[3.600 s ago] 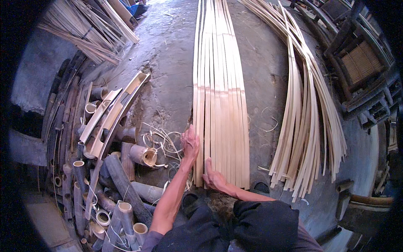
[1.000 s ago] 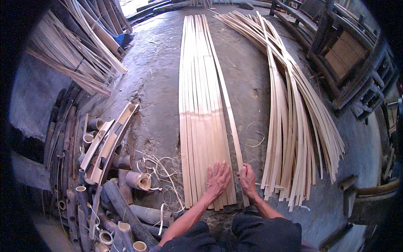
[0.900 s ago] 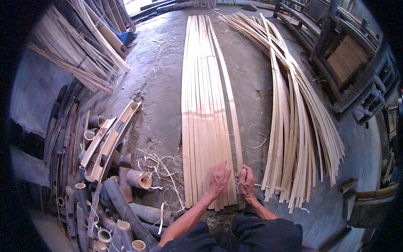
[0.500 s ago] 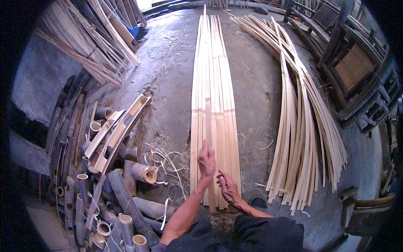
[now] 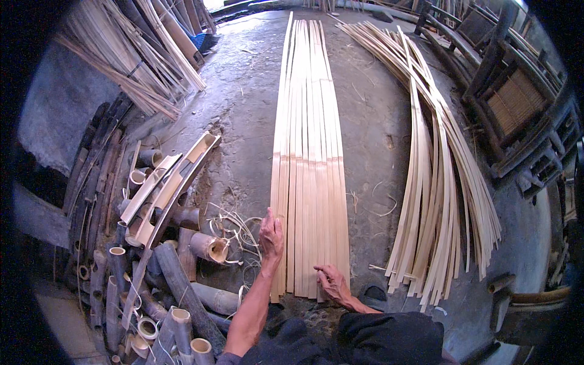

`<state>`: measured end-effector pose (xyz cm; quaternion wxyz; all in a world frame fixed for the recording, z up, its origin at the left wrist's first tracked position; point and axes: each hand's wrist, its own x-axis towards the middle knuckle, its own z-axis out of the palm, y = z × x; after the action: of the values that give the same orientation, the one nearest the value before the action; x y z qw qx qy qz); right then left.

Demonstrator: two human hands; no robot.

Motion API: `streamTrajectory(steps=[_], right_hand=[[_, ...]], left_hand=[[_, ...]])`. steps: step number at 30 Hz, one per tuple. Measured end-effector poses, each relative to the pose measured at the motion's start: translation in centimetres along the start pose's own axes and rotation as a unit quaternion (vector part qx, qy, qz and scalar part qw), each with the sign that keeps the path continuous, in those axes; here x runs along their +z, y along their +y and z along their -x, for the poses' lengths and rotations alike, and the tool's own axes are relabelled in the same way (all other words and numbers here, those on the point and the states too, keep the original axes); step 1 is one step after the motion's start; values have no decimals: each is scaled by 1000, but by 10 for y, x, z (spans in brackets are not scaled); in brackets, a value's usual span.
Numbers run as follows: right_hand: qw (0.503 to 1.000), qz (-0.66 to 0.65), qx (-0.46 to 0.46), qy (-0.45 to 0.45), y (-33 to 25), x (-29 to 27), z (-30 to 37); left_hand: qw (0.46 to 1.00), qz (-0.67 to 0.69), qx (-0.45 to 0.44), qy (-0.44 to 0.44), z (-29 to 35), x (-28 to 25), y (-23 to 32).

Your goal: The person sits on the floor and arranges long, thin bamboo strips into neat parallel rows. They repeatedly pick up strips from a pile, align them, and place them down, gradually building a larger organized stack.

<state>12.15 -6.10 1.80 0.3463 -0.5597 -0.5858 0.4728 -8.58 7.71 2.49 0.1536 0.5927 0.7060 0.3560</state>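
Observation:
Long pale bamboo strips [image 5: 310,201] lie side by side in a flat row on the floor, running away from me. At the row's left edge, my left hand [image 5: 272,240] is closed on the outermost bamboo strip [image 5: 281,140], whose far end sticks out past the others. My right hand [image 5: 334,285] rests on the near ends of the strips, toward the right side, with its fingers loosely bent and apart and nothing held. Its lower fingers are partly hidden.
Right of the row lies a loose, fanned pile of bamboo strips [image 5: 426,182]. Cut bamboo tubes [image 5: 210,246] and split halves [image 5: 164,194] crowd the left, beside curly shavings [image 5: 240,225]. More strips [image 5: 134,61] lean at the far left. Dark wooden furniture [image 5: 517,103] stands right.
My left hand has moved left from the middle of the row to its left edge, and a strip now lies along there. My right hand has lowered slightly onto the strips.

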Motion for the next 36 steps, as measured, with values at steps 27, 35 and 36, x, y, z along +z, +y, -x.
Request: streamTrajectory(steps=[27,35,36], right_hand=[[962,-192,186,61,-49,-17,-1],[965,24,147,215,-19,-75,6],[963,16,181,198,-16,-84,8]], left_hand=[[955,281,-9,-99,39,32,140],[957,6,214,-195,88,64,84],[952,-17,238,-193,92,64,78]])
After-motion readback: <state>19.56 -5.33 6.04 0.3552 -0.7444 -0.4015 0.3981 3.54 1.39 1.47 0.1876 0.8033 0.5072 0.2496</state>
